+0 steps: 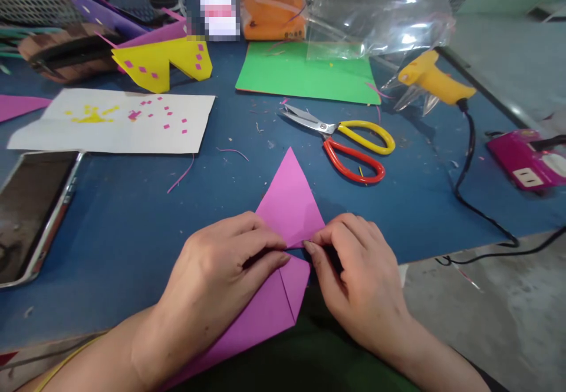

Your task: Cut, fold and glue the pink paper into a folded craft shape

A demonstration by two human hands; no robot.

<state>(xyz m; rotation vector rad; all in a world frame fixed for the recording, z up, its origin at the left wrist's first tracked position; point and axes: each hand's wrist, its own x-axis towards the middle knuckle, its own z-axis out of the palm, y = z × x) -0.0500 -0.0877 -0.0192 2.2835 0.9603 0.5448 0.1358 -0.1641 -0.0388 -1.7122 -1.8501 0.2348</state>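
At the edge of a blue worktop [132,197], with the clock centred on the view, the left hand [216,256] at 7 o'clock grips a folded pink piece [260,315] beside a pink triangle [290,203], whose lower right corner the right hand [360,268] pinches from 5. Red-and-yellow-handled scissors [328,128] and, farther out, a yellow glue gun [435,82] lie towards 2 o'clock, a green sheet [305,73] towards 12, and a dark-screened phone [35,215] at 9.
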